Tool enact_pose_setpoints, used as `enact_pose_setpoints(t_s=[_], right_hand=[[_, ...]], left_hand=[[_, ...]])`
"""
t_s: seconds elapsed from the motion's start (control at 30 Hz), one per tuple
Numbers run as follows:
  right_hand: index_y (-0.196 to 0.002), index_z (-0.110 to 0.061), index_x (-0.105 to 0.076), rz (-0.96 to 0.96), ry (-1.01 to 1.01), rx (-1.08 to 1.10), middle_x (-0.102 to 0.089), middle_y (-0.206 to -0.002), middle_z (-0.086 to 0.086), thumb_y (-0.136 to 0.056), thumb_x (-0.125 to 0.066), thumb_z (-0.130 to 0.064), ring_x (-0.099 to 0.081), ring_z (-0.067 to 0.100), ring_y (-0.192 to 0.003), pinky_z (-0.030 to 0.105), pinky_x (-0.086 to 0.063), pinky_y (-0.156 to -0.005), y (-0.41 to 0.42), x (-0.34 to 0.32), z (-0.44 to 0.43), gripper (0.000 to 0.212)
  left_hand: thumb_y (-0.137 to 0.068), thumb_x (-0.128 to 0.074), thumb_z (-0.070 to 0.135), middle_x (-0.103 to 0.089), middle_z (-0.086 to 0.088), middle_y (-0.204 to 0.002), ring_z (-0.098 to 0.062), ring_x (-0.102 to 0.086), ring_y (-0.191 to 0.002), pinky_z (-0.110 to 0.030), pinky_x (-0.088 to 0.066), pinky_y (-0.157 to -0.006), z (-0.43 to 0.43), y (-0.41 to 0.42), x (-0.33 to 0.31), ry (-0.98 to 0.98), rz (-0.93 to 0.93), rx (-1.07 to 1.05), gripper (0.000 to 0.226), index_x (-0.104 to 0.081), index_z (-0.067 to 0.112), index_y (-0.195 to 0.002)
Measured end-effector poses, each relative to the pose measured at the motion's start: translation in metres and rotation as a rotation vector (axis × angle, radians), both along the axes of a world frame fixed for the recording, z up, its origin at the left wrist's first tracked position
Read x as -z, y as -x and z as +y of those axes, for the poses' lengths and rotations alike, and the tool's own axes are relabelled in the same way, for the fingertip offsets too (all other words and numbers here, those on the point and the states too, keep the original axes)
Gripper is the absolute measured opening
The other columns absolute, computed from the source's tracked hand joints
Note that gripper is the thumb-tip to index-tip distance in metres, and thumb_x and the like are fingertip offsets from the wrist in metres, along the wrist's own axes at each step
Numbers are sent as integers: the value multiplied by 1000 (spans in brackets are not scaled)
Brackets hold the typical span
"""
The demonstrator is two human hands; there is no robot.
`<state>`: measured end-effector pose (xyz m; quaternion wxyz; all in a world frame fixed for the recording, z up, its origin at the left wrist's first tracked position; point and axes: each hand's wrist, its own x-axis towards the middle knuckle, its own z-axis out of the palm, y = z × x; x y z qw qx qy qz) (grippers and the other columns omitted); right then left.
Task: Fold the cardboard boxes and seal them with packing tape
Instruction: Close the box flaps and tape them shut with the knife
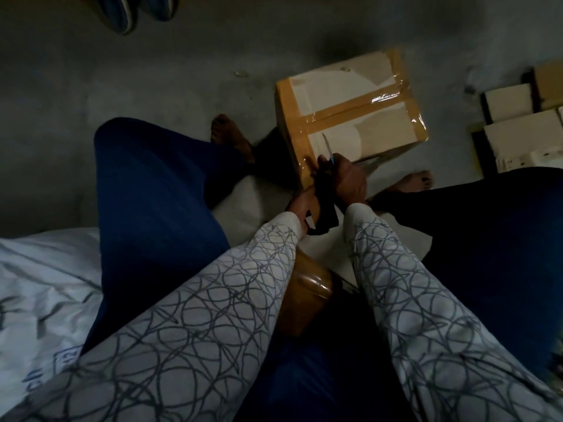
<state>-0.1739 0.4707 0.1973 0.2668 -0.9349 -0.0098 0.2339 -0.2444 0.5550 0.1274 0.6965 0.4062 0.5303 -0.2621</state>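
A cardboard box [356, 111] stands on the floor between my bare feet, its top flaps closed and crossed by shiny brown packing tape. At the box's near edge, my right hand [350, 181] is shut on a cutter [328, 149] whose thin blade points up over the box top. My left hand [304, 202], close beside the right, grips a dark strip [324, 208] that runs down from that edge; it looks like tape, though the shadow hides detail. A brown tape roll [307, 296] lies by my lap under my left forearm.
Pale flat cardboard [243, 202] lies on the floor under my legs. More pale boxes [518, 117] are stacked at the right edge. A white printed sack [39, 284] lies at the left. A pair of shoes [137, 10] sits at the top left on the grey floor.
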Motion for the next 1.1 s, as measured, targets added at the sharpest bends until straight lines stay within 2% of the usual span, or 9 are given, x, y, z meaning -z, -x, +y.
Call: enact_pose_setpoints(t_s=[0.07,0.17,0.23,0.37,0.47,0.5,0.63,0.87,1.1], right_hand=[[-106,-14,-62,121,-127,69,-71,-102,7,-88,-59,-64,-64,25,-95,29,-44,-78,-6,-10,0,53],[-114,-17,-60,336,-502,298,-70,-97,6,-85,-22,-85,-66,25,-89,35,-48,-86,-12,-30,-6,83],[-130,-27,-49,299,-610,424,-73,-105,5,-84,-11,-84,-70,25,-97,45,-50,-97,-11,-30,-14,82],[-125,-10,-48,95,-443,282,-73,-99,0,-101,-29,-59,-68,29,-100,48,-52,-92,4,-35,-26,58],[-109,-9,-61,-9,-195,81,-73,-98,15,-100,-52,-43,-68,32,-94,42,-54,-79,8,-41,-30,36],[-106,-13,-66,-43,-124,46,-73,-97,14,-98,-58,-40,-67,31,-92,37,-53,-75,11,-43,-31,30],[-105,-23,-74,-170,-9,-80,-74,-100,8,-93,-64,-28,-68,28,-95,25,-41,-71,20,-46,-31,16],[-108,-20,-75,-195,85,-247,-64,-101,18,-88,-65,-17,-65,39,-91,34,-48,-74,27,-47,-28,23],[-111,-19,-76,-157,135,-291,-60,-101,18,-92,-62,-19,-64,38,-89,33,-50,-78,34,-38,-16,23]], left_hand=[[-64,-72,53,-62,-11,-129,-39,-57,-115,-63,-53,-78,3,1,-34,70,20,-98,69,-63,24,-126],[-71,-75,49,-61,-11,-125,-36,-55,-114,-67,-44,-93,4,1,-46,35,22,-81,58,-63,21,-120],[-80,-74,44,-61,-11,-126,-32,-56,-115,-60,-42,-102,4,1,-50,-19,32,-27,53,-62,17,-124],[-87,-71,37,-61,-13,-127,-28,-62,-105,-44,-49,-99,4,1,-56,-110,1,35,53,-60,9,-130],[-94,-65,27,-69,-8,-83,-17,-65,-55,-26,-52,-59,2,2,-72,-91,-45,17,25,-64,7,-109],[-95,-63,25,-67,-6,-75,-16,-62,-52,-24,-50,-55,3,2,-75,-84,-53,13,24,-64,5,-109],[-96,-61,24,-62,-7,-88,-19,-53,-70,-29,-44,-69,5,6,-80,-114,-63,81,40,-59,1,-129],[-99,-57,21,-55,-16,-138,-26,-55,-109,-29,-36,-83,6,7,-85,-108,-104,81,44,-52,0,-137],[-100,-54,15,-61,-18,-126,-27,-57,-99,-27,-44,-75,6,10,-99,-64,-98,37,41,-50,1,-138]])
